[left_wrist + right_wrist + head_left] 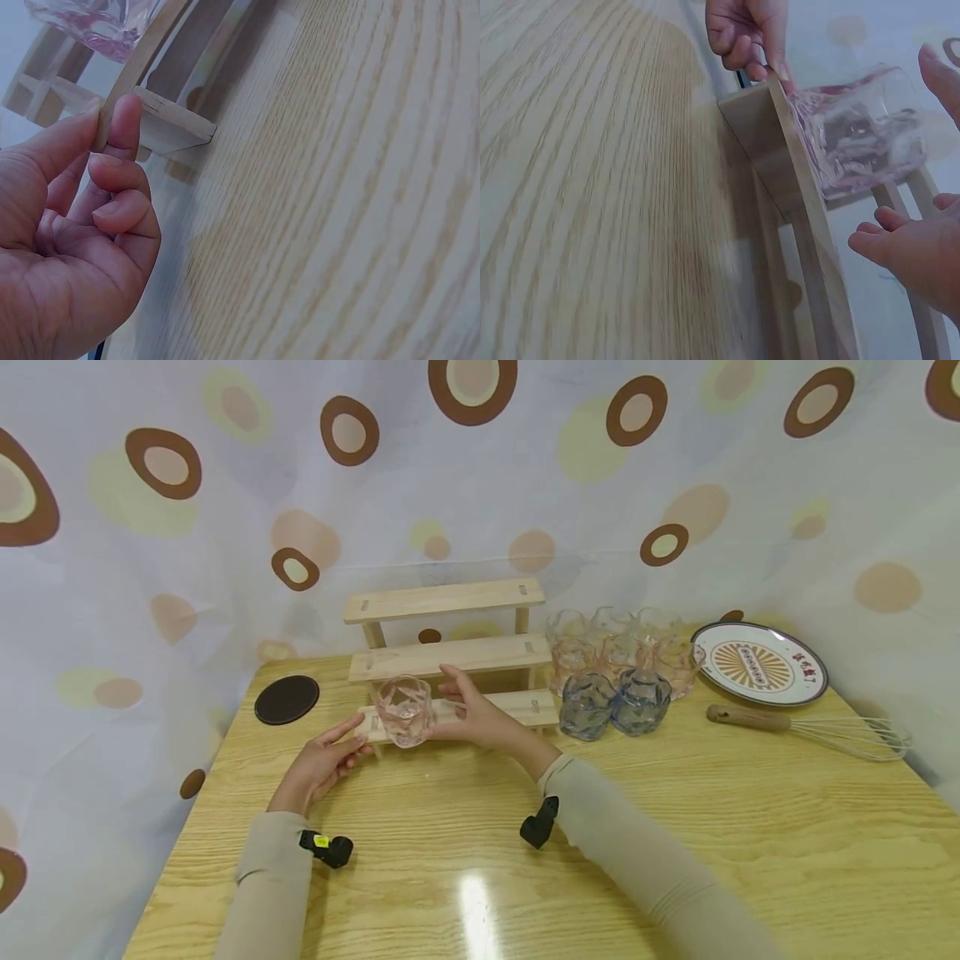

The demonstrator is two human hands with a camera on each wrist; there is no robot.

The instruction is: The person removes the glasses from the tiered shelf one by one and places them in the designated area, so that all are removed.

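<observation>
A clear pinkish glass [405, 710] stands upright on the left part of the lowest step of a three-step wooden rack [450, 658]. My left hand [321, 768] pinches the left end of that step between thumb and forefinger; the left wrist view shows this hand [86, 225] with the other fingers curled below the board. Just right of the glass is my right hand [480, 714], thumb and fingers spread apart. In the right wrist view a gap shows between this hand [922, 244] and the glass [862, 135].
Right of the rack stand clear, pink glasses [573, 664] and blue glasses [641, 702] in rows. Farther right, a patterned plate [810, 689] lies behind a whisk [750, 718]. A dark round coaster [287, 699] lies left of the rack. Patterned cloth [480, 510] hangs behind the table.
</observation>
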